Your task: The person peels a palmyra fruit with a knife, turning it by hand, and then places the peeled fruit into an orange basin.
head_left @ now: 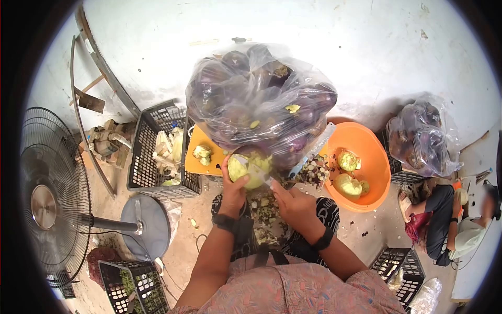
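Note:
My left hand (233, 191) is wrapped round the left side of a pale green, partly peeled vegetable (252, 175). In my right hand (299, 209) is a knife (257, 171), its blade lying across the vegetable's face. A clear plastic bag (246, 99) full of dark purple vegetables stands just beyond both hands. Left of the bag, a small yellowish piece (202, 154) rests on an orange board (197, 137). To the right, an orange basin (377, 157) holds several pale green vegetables. Peel scraps (264, 220) lie below my hands.
Black crates stand at the left (157, 189), lower left (130, 266) and lower right (412, 257). A fan (44, 199) is at far left. Another bag of purple vegetables (426, 136) sits at the right, near a seated person (468, 235). A pale wall (387, 57) rises behind.

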### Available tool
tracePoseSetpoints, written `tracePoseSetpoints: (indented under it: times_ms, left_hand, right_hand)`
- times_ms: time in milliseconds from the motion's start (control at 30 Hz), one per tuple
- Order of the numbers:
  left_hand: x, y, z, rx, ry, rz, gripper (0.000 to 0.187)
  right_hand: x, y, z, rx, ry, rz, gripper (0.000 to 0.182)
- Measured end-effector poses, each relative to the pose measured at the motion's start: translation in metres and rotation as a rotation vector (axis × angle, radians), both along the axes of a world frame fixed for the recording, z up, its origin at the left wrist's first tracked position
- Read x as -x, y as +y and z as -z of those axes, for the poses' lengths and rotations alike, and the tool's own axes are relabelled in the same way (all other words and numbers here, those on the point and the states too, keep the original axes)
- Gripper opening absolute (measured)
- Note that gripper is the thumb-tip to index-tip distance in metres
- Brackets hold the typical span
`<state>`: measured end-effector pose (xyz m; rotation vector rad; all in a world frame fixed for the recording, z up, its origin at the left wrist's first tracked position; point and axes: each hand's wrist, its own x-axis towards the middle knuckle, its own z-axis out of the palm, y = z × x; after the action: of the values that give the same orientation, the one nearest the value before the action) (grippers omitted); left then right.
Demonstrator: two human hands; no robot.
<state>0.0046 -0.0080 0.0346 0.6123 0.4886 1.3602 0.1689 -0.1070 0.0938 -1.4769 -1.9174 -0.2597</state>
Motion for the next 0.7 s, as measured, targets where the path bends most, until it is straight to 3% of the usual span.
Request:
tracePoseSetpoints:
  times_ms: [333,633,700]
  left_hand:
    - [0.002,-0.001,0.000,0.005,0.014,-0.003,0.082]
    - [0.002,-0.001,0.002,-0.019,0.046,0.010,0.083]
    - [0.002,-0.003,-0.003,0.002,0.006,0.011,0.082]
  right_hand:
    - [0.014,0.024,-0.001,-0.007,0.010,-0.019,0.031]
    - [0.015,0.025,-0.005,0.032,-0.075,-0.008,0.039]
    - [0.009,0.013,0.000,-0.016,0.006,-0.018,0.040]
